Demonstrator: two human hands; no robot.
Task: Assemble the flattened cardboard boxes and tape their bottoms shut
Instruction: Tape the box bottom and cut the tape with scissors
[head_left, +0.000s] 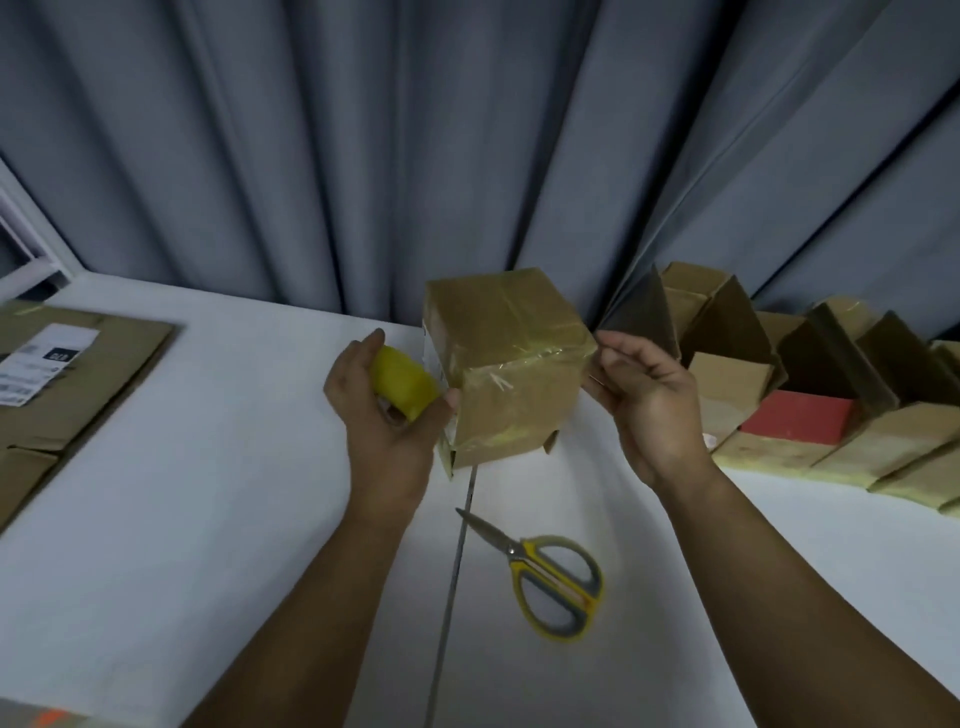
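Note:
A small cardboard box (506, 364) stands bottom-up on the white table (208, 467), with shiny tape wrapped over its top face and down its front. My left hand (387, 410) grips a yellow tape roll (405, 382) pressed against the box's left side, thumb at the box edge. My right hand (649, 400) is at the box's right edge with fingers loosely curled; whether it pinches tape there is unclear.
Yellow-handled scissors (550, 577) lie on the table in front of the box. A row of assembled open boxes (810, 395) stands at the right. Flattened cardboard (67, 374) with a white label lies at the left. Grey curtains (415, 145) hang behind.

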